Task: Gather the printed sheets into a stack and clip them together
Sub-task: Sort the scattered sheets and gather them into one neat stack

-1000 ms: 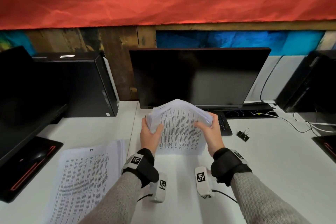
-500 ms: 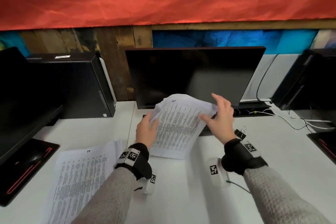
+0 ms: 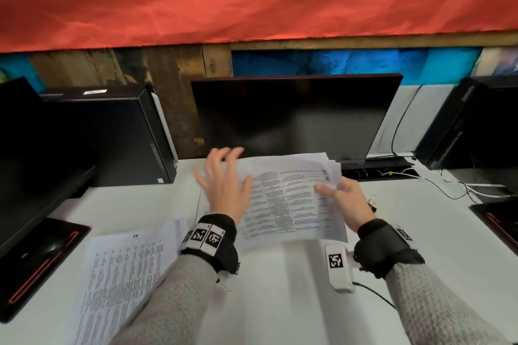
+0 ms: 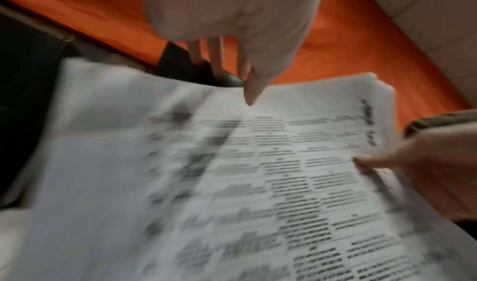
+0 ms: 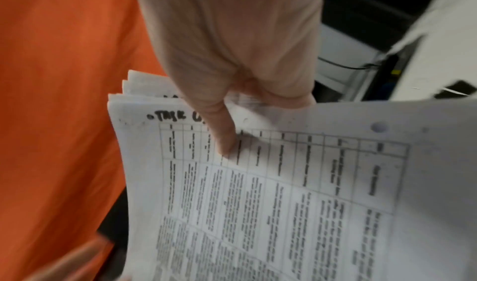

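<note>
White printed sheets (image 3: 291, 199), thin and limp, sag in a loose sheaf above the desk (image 3: 280, 288) at centre, edges stepped at the 1 o'clock corner. I pinch their short edge with my right hand (image 3: 346, 202), thumb on top, likely so the bundle hangs free for squaring. My left hand (image 3: 224, 185) is released, fingers spread at the sheaf's 9 o'clock side, blurred. More sheets (image 3: 120, 283) lie flat at 8 o'clock. Matte table grids cover every page.

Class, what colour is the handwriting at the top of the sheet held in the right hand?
Black marker handwriting, clearest in the right wrist view.
</note>
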Tool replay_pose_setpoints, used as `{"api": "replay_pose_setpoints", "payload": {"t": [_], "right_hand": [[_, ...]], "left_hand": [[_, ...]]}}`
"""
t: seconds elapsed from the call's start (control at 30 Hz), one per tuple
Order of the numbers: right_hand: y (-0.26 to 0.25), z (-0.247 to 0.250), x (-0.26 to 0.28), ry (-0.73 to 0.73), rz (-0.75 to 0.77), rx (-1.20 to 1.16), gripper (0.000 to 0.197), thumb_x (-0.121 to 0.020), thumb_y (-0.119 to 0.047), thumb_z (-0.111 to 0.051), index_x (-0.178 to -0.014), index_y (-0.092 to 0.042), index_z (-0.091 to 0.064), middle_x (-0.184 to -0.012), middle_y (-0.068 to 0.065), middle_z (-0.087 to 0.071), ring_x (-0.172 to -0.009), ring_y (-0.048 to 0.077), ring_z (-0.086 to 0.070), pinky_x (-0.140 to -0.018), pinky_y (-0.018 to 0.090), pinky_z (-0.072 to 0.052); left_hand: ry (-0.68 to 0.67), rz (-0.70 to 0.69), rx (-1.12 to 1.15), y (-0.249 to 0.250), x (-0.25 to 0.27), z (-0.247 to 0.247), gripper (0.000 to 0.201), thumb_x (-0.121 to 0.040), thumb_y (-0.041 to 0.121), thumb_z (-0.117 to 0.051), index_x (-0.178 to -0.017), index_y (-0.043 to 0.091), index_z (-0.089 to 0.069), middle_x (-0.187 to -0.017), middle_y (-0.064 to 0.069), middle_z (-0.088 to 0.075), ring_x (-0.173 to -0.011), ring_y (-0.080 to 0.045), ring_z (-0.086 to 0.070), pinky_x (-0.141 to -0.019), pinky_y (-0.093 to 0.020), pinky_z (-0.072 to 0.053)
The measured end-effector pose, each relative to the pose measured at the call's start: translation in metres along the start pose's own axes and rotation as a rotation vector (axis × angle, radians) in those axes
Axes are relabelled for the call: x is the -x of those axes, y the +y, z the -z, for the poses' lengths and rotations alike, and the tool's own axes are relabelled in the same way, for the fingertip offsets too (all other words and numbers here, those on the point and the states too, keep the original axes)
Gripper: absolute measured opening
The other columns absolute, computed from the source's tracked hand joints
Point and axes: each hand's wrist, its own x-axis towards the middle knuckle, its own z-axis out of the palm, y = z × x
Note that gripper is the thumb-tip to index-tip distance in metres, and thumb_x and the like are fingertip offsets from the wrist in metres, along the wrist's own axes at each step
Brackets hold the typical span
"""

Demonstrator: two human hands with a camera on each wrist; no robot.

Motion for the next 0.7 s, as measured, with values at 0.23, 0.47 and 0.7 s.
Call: {"api": "replay_pose_setpoints", "payload": {"t": [0.23,0.47,0.7], "right_hand": [[0.033,0.010,0.016,0.025,-0.147,-0.400,0.025,-0.088,0.001,-0.059,-0.113,0.002,-0.063,-0.109,0.015,-0.071,-0.097,0.027,-0.070,-0.074,0.029,-0.059],[0.054,-0.011,0.020,-0.012,-0.197,-0.344,0.046,-0.073,0.013,-0.064,-0.115,-0.005,-0.061,-0.107,0.011,-0.071,-0.094,0.022,-0.068,-0.069,0.023,-0.053],[0.061,-0.028,0.020,0.263,0.007,-0.046,0.048,-0.081,-0.005,-0.072,-0.122,-0.015,-0.048,-0.103,0.000,-0.056,-0.089,-0.001,-0.054,-0.083,0.023,-0.046]], "left_hand": [[-0.312,0.749,1.021,-0.033,0.011,0.003,0.062,-0.086,0.010,-0.065,-0.139,0.018,-0.033,-0.136,-0.009,-0.051,-0.120,-0.027,-0.053,-0.093,-0.037,-0.046],[-0.211,0.798,0.964,-0.031,0.039,-0.016,0.049,-0.086,-0.003,-0.060,-0.128,0.013,-0.042,-0.119,-0.007,-0.057,-0.111,-0.026,-0.056,-0.088,-0.033,-0.045],[-0.219,0.811,1.045,-0.026,0.044,-0.018,0.047,-0.088,0.020,-0.065,-0.126,0.023,-0.037,-0.112,-0.006,-0.056,-0.100,-0.023,-0.057,-0.076,-0.032,-0.050]]}}
